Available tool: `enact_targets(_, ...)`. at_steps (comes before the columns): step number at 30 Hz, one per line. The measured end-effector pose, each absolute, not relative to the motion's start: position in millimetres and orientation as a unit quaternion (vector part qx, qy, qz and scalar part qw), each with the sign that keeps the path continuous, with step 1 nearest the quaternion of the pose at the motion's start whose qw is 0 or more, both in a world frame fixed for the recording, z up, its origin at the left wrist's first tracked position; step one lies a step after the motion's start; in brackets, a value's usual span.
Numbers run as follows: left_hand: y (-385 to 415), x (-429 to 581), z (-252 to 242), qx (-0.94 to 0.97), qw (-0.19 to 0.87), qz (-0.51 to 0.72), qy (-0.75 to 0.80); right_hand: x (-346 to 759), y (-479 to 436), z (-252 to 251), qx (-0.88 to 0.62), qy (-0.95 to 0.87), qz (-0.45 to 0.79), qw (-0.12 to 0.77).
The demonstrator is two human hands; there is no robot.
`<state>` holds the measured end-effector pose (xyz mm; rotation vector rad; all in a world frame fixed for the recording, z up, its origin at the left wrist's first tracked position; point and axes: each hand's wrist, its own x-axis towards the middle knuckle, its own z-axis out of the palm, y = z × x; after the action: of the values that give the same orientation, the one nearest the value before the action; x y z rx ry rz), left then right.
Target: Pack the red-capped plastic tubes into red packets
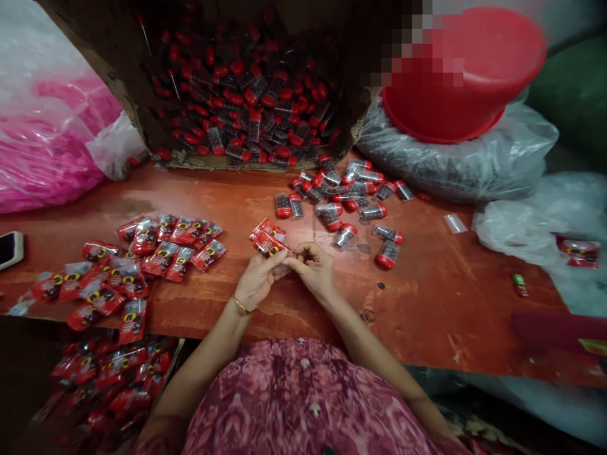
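A small red printed packet is between my hands over the middle of the table. My left hand, with a gold bangle at the wrist, has its fingers closed on the packet's lower edge. The fingers of my right hand are pinched at the packet's right end, touching the left fingertips. Another red printed piece lies just behind the packet. To the right are loose clear containers with red caps and dark contents. Several filled red packets are spread in a pile on the left.
A cardboard box full of red-capped containers stands at the back. A red tub sits on a plastic bag. Pink bags and a phone are left; more packets lie below the table edge.
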<state>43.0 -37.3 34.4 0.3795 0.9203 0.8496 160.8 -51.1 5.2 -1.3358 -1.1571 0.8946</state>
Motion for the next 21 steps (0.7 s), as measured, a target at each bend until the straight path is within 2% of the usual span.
enact_targets(5, -34.9, 25.0, 31.8, 0.15, 0.77, 0.411, 0.465, 165.8, -45.7, 7.3, -0.593, -0.639, 0.225, 0.434)
enact_targets(9, -20.8, -12.2, 27.8, 0.11, 0.624, 0.606, 0.482, 207.0, -45.6, 8.9, -0.663, -0.636, 0.088, 0.384)
enact_targets(11, -12.1, -37.9, 26.6, 0.079, 0.526, 0.711, 0.459, 232.6, -44.7, 2.0, -0.741, -0.599, -0.017, 0.302)
enact_targets(14, -4.5, -64.4, 28.8, 0.048, 0.447, 0.787, 0.422, 256.8, -45.0, -13.0, -0.773, -0.59, -0.056, 0.228)
enact_targets(17, -4.2, -56.2, 33.2, 0.055, 0.457, 0.77, 0.442, 256.2, -51.0, -21.2, -0.774, -0.6, -0.039, 0.199)
enact_targets(21, -9.1, -7.8, 32.0, 0.176, 0.489, 0.653, 0.552, 236.3, -60.9, -21.2, -0.774, -0.602, -0.031, 0.192)
